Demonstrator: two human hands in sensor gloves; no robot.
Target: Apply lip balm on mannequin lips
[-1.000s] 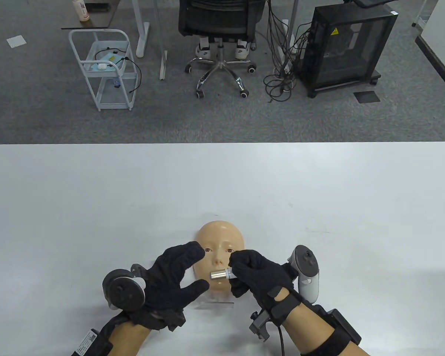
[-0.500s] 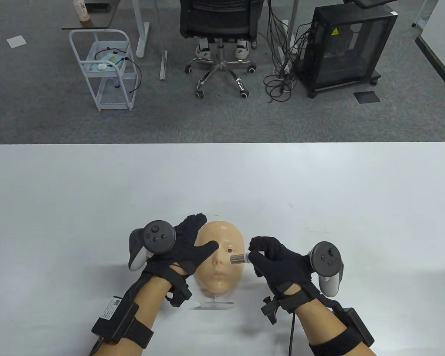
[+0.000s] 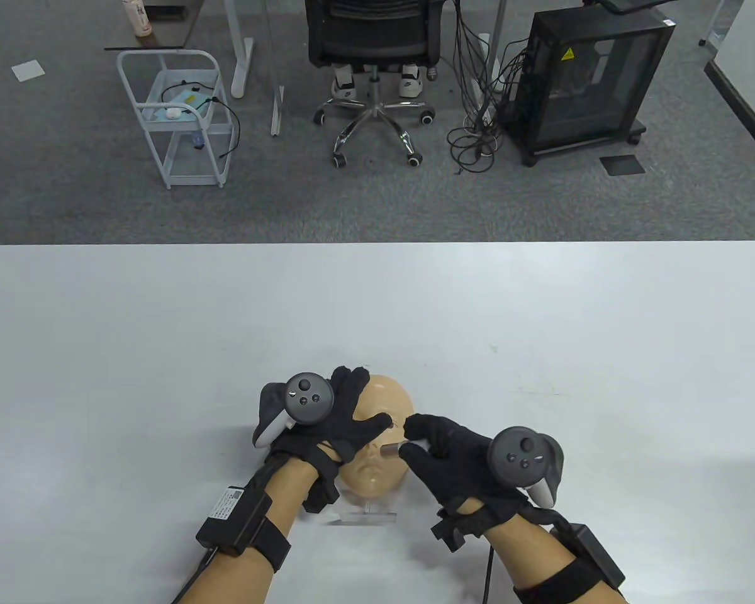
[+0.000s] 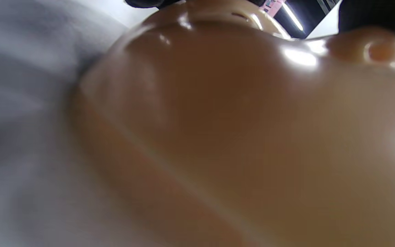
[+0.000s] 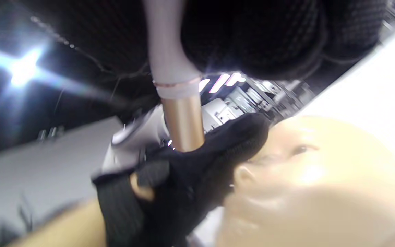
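Table view: mask stands on a clear stand near the bottom centre of the frame, on the white tabletop. Left hand rests on the mask's left cheek and forehead side, fingers spread over it, thumb across the eye area; grip not closed on anything, just bracing. Right hand sits just right of the mask, grip pinching the balm tube, which points left toward the nose/cheek zone. The tip looks near the face, but contact cannot be told from here. Lips are below the tube tip, not yet reached, I'd judge. Left wrist view: very close and blurred, mostly glossy mask surface, a dark glove bit at the top right; finger pose cannot be told here. Right wrist view: tube hangs from the top centre, white body pinched between gloved fingers, metallic end pointing down toward the left hand lying on the mask; nose and one eye show at centre right, lips are not clear. To do the step well: keep the left hand steady so the mask doesn't rock on the stand, drop the tip down to the mouth, touch lightly, sweep along the lip line from corner to corner, and keep the pinch low on the tube for control. Risk: pushing too hard tips the mask back.
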